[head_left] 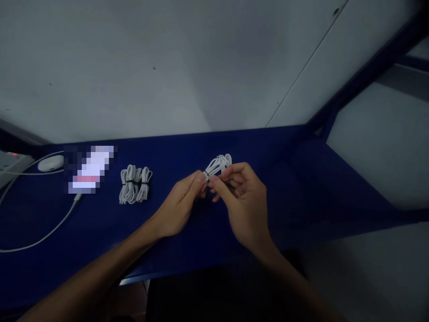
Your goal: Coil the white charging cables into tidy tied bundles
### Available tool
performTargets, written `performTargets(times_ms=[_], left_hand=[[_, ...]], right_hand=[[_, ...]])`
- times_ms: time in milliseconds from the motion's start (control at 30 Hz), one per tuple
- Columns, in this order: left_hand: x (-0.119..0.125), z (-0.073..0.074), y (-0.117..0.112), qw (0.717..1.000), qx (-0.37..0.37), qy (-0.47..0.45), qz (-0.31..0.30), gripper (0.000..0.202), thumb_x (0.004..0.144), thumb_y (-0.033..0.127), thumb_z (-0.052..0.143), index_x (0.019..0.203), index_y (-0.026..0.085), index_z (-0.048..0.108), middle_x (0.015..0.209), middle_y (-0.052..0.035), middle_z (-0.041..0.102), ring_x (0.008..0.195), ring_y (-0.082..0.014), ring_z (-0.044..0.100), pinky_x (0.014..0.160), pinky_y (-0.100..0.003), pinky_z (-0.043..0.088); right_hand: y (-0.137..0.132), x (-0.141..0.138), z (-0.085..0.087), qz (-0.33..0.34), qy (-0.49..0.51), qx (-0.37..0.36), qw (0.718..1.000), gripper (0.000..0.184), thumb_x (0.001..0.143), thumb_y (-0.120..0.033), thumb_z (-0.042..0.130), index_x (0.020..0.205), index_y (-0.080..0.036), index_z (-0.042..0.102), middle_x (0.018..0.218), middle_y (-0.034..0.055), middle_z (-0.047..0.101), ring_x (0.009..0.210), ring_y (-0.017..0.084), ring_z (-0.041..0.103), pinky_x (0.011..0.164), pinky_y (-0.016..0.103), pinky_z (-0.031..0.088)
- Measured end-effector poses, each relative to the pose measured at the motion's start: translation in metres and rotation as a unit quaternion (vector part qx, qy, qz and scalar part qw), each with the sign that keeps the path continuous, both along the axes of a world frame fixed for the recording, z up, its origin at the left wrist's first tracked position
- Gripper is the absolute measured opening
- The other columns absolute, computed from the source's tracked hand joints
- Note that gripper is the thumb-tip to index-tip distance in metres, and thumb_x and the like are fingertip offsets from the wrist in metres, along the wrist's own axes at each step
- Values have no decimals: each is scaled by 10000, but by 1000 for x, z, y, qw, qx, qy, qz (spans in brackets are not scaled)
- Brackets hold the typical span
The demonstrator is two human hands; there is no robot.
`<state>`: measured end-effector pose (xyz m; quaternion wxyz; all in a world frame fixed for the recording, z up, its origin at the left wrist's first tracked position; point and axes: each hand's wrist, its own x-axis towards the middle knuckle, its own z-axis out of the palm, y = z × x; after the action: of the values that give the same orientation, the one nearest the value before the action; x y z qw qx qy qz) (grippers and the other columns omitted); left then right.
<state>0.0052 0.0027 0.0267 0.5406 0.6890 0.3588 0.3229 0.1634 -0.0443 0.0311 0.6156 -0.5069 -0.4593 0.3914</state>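
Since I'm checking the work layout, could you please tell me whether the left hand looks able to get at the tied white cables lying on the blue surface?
Probably yes: nothing visible blocks the way from the left hand to the tied white cables, though it is holding another cable bundle.

In the grip, the near end of the white cable bundle (216, 165) is hidden by the left hand (181, 199) and right hand (248, 201) — forearms (100, 257) cropped below. Left of it, the phone (92, 167) is pixelated; farther left, the edge cuts a white box (13, 167).
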Motion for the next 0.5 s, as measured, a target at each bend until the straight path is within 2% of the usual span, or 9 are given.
performTargets(times_ms=[500], left_hand=[[2,5,-8,1000,-11,10,2,428,1149,479,378,862,202,532,845,-6,504,798,-178,451,744,-328,394]], right_hand=[[0,5,5,42,1,-29,999,292,921,-325,796,877,-253,516,852,11,719,705,174,702,562,304,625]])
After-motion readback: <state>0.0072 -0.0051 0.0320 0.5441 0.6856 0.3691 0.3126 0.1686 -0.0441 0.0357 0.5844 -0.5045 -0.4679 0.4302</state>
